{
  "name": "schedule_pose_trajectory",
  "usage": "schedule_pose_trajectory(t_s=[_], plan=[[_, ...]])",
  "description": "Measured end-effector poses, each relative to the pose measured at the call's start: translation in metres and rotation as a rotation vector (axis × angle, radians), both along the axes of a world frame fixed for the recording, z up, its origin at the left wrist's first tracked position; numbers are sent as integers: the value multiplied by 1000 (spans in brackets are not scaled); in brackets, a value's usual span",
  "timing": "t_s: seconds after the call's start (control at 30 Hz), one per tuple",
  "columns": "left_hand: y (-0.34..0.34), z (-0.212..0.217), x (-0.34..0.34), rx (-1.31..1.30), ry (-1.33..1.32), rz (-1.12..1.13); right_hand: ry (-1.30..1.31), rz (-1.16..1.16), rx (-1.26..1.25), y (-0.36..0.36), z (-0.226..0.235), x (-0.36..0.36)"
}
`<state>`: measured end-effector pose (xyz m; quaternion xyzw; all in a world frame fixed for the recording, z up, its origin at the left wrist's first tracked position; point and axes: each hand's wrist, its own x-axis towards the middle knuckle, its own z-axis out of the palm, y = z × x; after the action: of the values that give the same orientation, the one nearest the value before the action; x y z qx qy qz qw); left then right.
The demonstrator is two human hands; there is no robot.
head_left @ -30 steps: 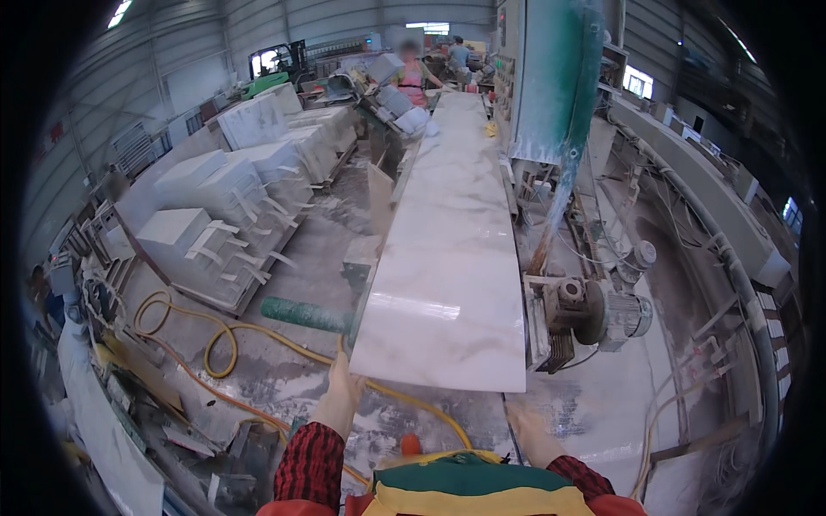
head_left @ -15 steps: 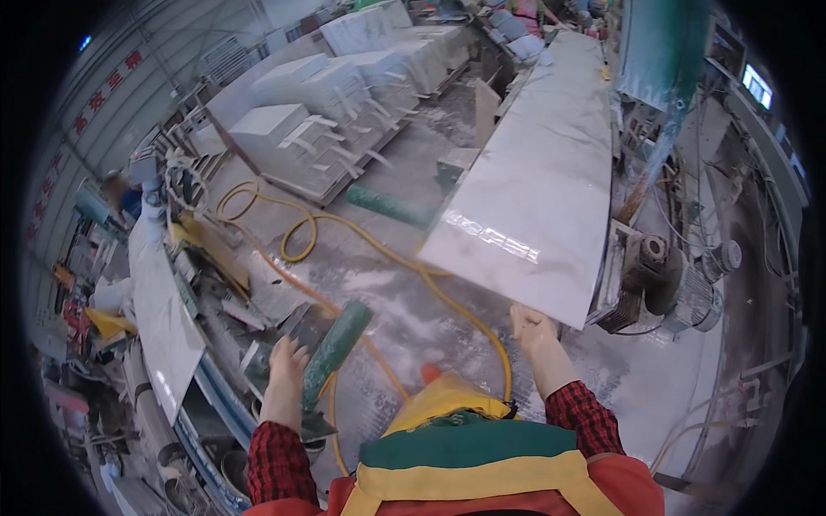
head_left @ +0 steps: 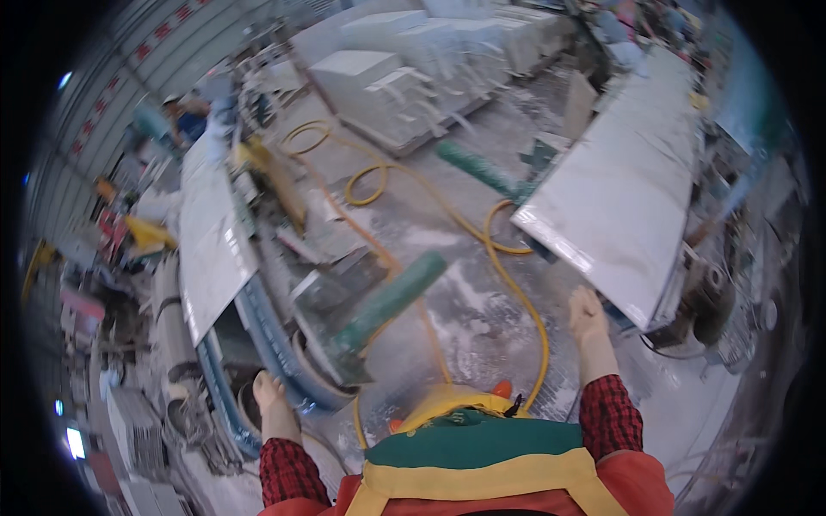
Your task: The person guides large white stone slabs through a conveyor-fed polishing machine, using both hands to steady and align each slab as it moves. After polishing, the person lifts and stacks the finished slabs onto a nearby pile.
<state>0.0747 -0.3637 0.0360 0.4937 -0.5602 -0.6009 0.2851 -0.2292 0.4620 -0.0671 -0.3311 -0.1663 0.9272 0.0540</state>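
My left hand (head_left: pixel 274 404) hangs low at the left, empty, fingers loosely apart, close to a curved blue frame (head_left: pixel 258 331) under a white stone slab (head_left: pixel 211 241). My right hand (head_left: pixel 587 314) is raised at the right, empty and open, just short of the near corner of a long white marble slab (head_left: pixel 628 189). Between the hands a green roller (head_left: pixel 387 301) lies on the wet floor. Both sleeves are red plaid.
A yellow hose (head_left: pixel 508 249) loops across the wet grey floor. A second green roller (head_left: pixel 482 168) lies farther off. White stone blocks (head_left: pixel 396 77) stand at the back. A grinding machine (head_left: pixel 705 301) sits right of the marble slab. A person (head_left: pixel 185 116) stands far left.
My view has swung left and down, so the long marble slab has shifted to the right. My hands have come off its near edge; the left one has dropped toward the blue frame.
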Motion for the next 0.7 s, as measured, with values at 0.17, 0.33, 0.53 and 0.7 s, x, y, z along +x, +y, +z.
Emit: schedule_pose_trajectory(t_s=[0.17,0.33,0.53,0.7], plan=[[38,47,-2,-504,-336,-269,122,206,297,-54,-35,42],[-26,54,63,-784,-371,-342,31,579,675,-180,-60,101],[-123,-7,146,-1169,-623,-297,627,1043,1194,-426,54,135],[-122,13,124,-1397,-686,-332,1510,823,1833,-575,149,150]])
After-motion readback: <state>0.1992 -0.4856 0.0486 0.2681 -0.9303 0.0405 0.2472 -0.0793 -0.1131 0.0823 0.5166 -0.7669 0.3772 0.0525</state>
